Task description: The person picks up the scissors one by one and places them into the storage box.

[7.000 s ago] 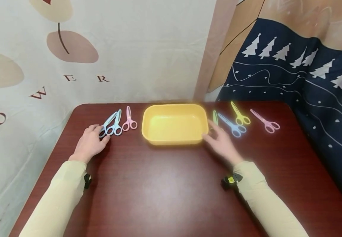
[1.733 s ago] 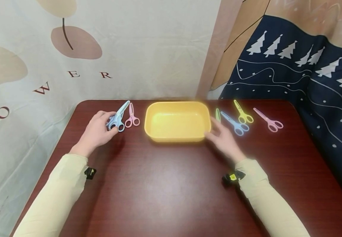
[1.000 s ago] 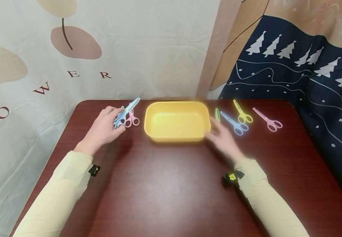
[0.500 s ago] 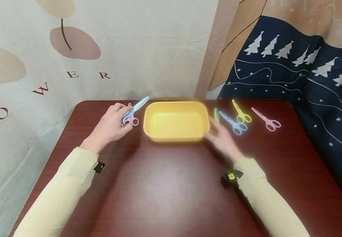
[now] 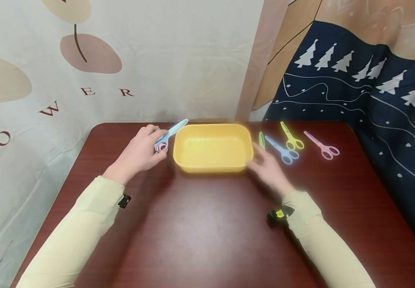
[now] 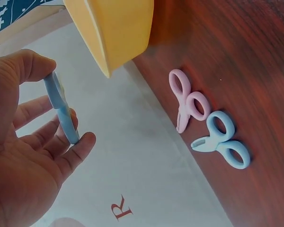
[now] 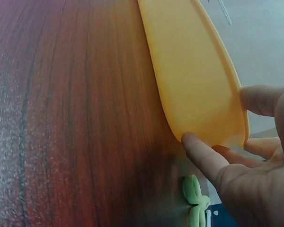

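My left hand [image 5: 139, 150] pinches light-blue scissors [image 5: 173, 129] above the table, beside the left end of a yellow plastic basin [image 5: 212, 169]. The blades slant up and right, their tips near the rim. In the left wrist view the thumb and fingers hold the scissors' handle [image 6: 61, 106] edge-on. Below lie pink scissors [image 6: 185, 100] and a second light-blue pair [image 6: 221, 140], mostly hidden behind the hand in the head view. With thumb and fingers spread round its right end, my right hand [image 5: 268, 170] holds the basin; one fingertip [image 7: 190, 139] touches its wall low down.
Right of the basin lie green scissors [image 5: 261, 139], partly covered by the right hand, then blue [image 5: 283, 150], yellow [image 5: 292, 138] and pink scissors [image 5: 322, 146]. A printed cloth [image 5: 178, 80] hangs along the dark red wooden table's [image 5: 207, 228] far edge.
My left hand has lifted the light-blue scissors off the left group and carried them right, up to the basin's left end. The right hand stays at the basin.
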The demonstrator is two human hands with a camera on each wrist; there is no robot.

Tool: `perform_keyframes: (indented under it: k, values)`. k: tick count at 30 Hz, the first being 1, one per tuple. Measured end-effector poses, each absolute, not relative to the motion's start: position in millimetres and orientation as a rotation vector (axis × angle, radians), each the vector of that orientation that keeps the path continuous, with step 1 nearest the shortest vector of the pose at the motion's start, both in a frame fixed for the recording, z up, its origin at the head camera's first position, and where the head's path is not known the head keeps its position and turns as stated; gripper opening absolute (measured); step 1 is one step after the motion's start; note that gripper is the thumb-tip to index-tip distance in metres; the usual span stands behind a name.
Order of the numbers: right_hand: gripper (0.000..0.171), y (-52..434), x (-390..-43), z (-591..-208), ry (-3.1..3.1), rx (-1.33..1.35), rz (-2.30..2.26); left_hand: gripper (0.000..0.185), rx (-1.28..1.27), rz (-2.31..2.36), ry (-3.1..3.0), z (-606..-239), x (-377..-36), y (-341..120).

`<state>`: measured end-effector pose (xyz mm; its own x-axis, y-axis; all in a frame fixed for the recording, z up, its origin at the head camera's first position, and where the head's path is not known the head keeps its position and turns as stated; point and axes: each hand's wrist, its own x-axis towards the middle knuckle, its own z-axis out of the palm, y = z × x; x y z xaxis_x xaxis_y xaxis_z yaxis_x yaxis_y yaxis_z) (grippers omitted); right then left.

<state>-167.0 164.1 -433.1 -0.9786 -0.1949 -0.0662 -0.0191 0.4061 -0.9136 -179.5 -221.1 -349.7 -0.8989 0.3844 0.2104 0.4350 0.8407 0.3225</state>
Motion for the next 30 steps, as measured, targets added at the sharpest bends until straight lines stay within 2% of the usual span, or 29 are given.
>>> perform_keyframes:
  k: [30]
  values:
    - [0.073, 162, -165, -430, 2.457, -0.175, -1.677, 0.051, -0.791, -0.518, -2.948, -337, -190, -185]
